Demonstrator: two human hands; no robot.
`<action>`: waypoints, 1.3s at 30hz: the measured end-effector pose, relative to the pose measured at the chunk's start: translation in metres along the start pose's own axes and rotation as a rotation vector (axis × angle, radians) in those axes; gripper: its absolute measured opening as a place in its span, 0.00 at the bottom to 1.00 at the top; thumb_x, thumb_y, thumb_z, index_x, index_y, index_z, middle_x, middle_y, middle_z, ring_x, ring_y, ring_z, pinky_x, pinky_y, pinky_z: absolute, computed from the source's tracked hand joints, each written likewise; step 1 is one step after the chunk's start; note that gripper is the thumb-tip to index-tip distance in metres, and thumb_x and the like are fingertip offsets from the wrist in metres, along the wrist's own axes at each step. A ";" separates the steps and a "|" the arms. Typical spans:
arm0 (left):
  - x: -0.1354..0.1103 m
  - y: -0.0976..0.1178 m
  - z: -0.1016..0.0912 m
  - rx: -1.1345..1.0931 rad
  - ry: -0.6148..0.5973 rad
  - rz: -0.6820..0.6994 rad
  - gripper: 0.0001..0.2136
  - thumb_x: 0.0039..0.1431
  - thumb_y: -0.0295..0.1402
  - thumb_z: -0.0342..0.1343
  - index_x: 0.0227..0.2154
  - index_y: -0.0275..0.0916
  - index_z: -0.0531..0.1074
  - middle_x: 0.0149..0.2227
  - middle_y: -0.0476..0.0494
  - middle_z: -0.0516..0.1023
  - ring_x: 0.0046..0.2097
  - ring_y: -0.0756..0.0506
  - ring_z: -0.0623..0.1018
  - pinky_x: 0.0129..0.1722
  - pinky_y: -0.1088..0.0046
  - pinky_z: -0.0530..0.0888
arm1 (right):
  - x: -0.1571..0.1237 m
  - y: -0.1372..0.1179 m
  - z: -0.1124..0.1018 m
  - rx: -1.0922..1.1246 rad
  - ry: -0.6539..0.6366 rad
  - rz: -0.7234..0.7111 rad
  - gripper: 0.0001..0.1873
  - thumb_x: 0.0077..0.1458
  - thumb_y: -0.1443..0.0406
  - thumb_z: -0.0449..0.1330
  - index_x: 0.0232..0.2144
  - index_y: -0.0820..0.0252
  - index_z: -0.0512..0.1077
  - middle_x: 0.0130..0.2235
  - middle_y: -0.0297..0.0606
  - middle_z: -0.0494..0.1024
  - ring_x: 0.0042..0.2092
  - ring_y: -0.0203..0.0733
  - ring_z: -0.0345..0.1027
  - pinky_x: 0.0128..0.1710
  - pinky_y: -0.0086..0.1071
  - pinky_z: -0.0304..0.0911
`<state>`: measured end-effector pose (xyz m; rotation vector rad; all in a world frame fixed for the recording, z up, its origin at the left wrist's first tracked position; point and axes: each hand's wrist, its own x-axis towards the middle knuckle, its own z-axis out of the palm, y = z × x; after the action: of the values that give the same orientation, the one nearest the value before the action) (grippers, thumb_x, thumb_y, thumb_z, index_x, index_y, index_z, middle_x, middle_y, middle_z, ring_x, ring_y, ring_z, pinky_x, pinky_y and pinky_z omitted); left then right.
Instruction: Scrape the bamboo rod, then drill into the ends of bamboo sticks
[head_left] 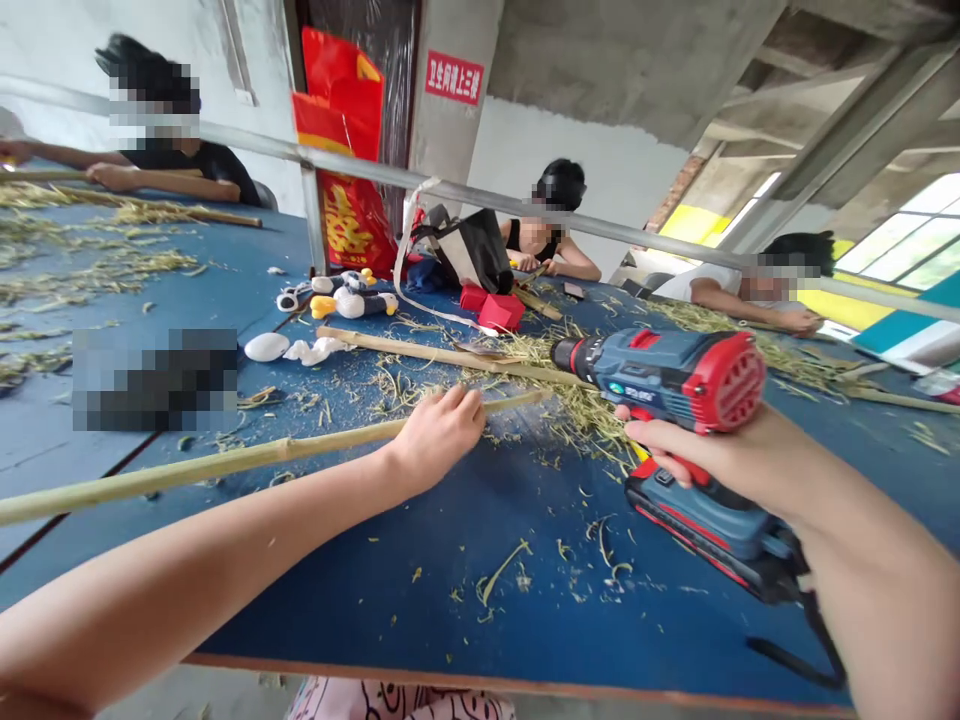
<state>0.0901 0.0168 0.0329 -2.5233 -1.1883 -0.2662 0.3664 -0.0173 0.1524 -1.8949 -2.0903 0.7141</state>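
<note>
My left hand (441, 438) is wrapped round a pale green bamboo pole (247, 460) near its right end. The pole slants across the blue table and runs out at the left edge of the view. In my right hand (697, 450) is a blue and red cordless drill (637, 365), gripped by its handle, with the chuck pointing left. A strap hangs from its battery base. The chuck is close to the right end of the held pole; whether a bit is fitted I cannot make out. Behind lies a second, browner bamboo pole (420, 350), partly hidden by the drill.
Bamboo shavings (577, 420) litter the blue table (420, 580). Toward the back are plush toys (352, 300), a red box (501, 312), a bag (480, 250) and a large red sack (352, 200). A metal rail (465, 190) crosses behind. Several people sit beyond it.
</note>
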 end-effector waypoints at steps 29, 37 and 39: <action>-0.011 -0.017 0.021 -0.100 0.306 0.036 0.13 0.71 0.24 0.47 0.50 0.33 0.76 0.46 0.36 0.80 0.46 0.41 0.78 0.44 0.63 0.80 | 0.035 0.050 0.022 0.903 0.226 -0.166 0.08 0.53 0.63 0.66 0.36 0.60 0.76 0.23 0.32 0.69 0.18 0.34 0.60 0.19 0.32 0.58; -0.010 -0.025 0.009 -0.079 0.142 0.046 0.17 0.66 0.17 0.46 0.50 0.33 0.76 0.48 0.36 0.78 0.49 0.40 0.76 0.46 0.62 0.81 | 0.038 0.054 0.021 0.898 0.215 -0.179 0.09 0.54 0.62 0.66 0.36 0.60 0.76 0.23 0.32 0.69 0.18 0.34 0.60 0.19 0.32 0.58; -0.012 -0.024 0.010 -0.112 0.086 0.038 0.18 0.63 0.15 0.47 0.50 0.32 0.76 0.47 0.35 0.77 0.49 0.39 0.77 0.44 0.62 0.82 | 0.038 0.053 0.022 0.898 0.216 -0.184 0.09 0.53 0.62 0.67 0.36 0.60 0.76 0.22 0.32 0.69 0.18 0.34 0.60 0.19 0.32 0.58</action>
<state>0.0648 0.0263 0.0254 -2.5979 -1.1210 -0.4389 0.3962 0.0180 0.1018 -1.1933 -1.4054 1.0939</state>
